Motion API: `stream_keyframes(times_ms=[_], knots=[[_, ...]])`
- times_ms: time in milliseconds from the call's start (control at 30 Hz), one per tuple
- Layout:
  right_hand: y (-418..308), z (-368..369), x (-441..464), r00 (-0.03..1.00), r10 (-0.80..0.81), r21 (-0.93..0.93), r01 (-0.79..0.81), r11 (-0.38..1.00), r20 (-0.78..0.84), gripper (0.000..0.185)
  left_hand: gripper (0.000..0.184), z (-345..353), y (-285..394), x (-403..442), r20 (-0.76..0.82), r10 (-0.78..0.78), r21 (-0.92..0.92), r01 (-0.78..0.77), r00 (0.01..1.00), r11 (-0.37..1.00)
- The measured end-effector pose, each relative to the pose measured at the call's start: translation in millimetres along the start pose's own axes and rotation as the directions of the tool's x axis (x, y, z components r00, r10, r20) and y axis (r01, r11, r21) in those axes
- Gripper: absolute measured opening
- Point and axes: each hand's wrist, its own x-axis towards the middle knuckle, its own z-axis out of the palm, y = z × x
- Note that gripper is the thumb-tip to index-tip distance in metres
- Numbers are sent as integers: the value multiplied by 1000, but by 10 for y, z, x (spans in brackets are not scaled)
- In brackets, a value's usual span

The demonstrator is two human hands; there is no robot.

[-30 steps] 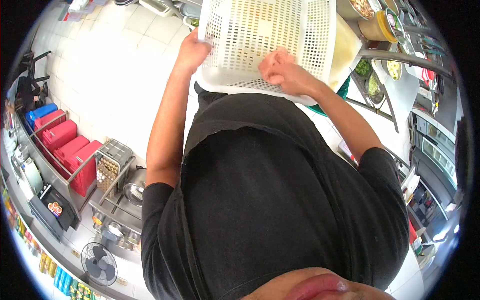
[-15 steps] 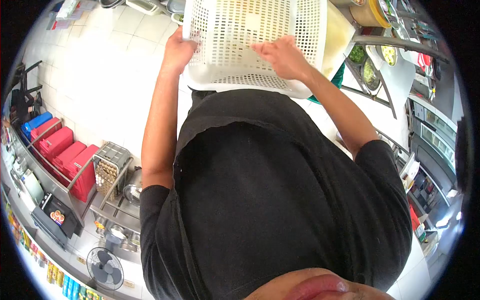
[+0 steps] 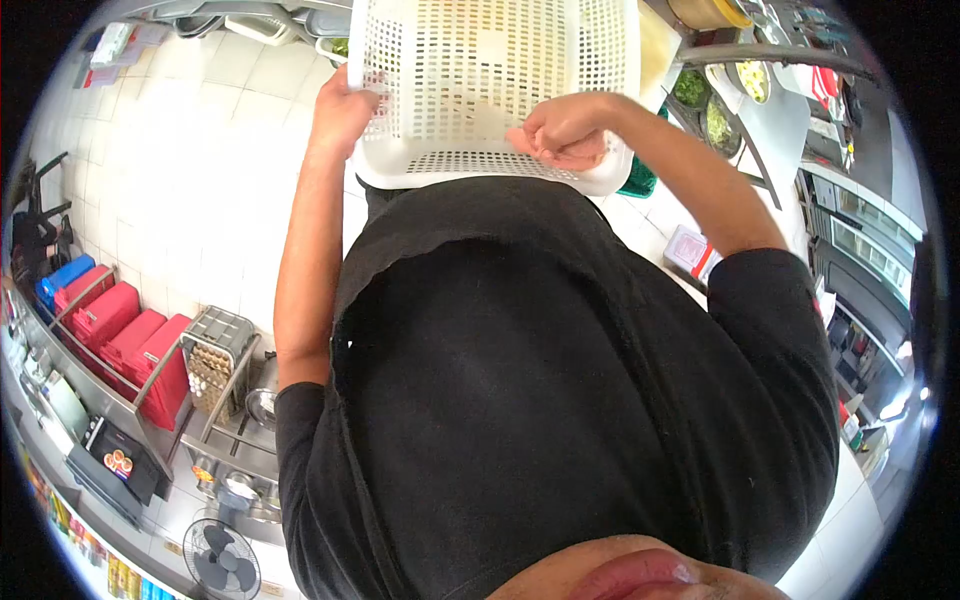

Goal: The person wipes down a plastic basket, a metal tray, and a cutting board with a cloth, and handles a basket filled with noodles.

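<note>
At the top of the head view is a white perforated plastic basket (image 3: 490,90), held in front of my body with its near rim by my waist. My left hand (image 3: 343,112) is closed around the basket's left rim, its fingertips partly hidden. Over the lower right part of the basket, my right hand (image 3: 570,122) is closed, fingers curled. A pinkish, flat thing (image 3: 575,158) shows just beneath that hand; I cannot tell what it is. Pale contents seem to show through the basket's holes, too unclear to name.
To the right stands a metal-framed table holding bowls of chopped greens (image 3: 718,125). A green crate (image 3: 640,180) sits behind the basket's right corner. Red bins (image 3: 160,370), a rack with egg trays (image 3: 210,375) and a fan (image 3: 222,558) are at left, beside white floor tiles (image 3: 240,180).
My right hand has gone from extended fingers to a closed shape and moved down toward the basket's near rim. The basket and left hand appear slightly further left and up.
</note>
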Motion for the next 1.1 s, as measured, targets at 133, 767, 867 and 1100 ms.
stream_keyframes(times_ms=[133, 767, 867, 1100], knots=[[-418, -169, -866, 957, 210, -61, -202, 978, 199, 14, 48, 106, -55, -13, -53, -29, -92, 24, 998, 995], [93, -332, -1453, -15, -338, -315, 397, 862, -941, 33, 51, 110, 715, -211, -213, 526, 187, -494, 823, 849], [-220, -623, -868, -192, -627, -655, 282, 701, -755, 40, 54, 180, 806, -302, -207, 547, 190, -515, 811, 836], [-79, -166, 473, -48, -456, -433, -239, 869, -889, 41, 61, 302, 743, -549, -241, 561, 181, -531, 792, 828]])
